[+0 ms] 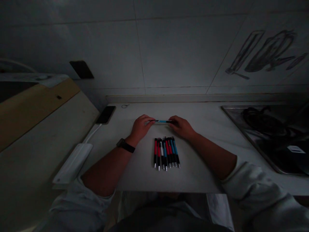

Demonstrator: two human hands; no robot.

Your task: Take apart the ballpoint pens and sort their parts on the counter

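A blue pen (162, 121) with dark ends lies crosswise between my two hands. The fingertips of my left hand (142, 125) are closed on its left end. At the other end, my right hand (181, 125) pinches it, and the fingers hide the tip. Closer to me on the white counter (140, 167), several pens (166, 153) lie side by side in a row. Some have red barrels, some blue, and one is white; their silver tips point toward me. A dark watch (125, 145) is strapped on my left wrist.
At left, a phone (106, 115) lies against a large pale box-like object (48, 119), its white cable (92, 132) running to a white power strip (73, 163). A metal-rimmed sink (251, 141) with dark items is at right. A tiled wall (181, 54) stands behind the counter.
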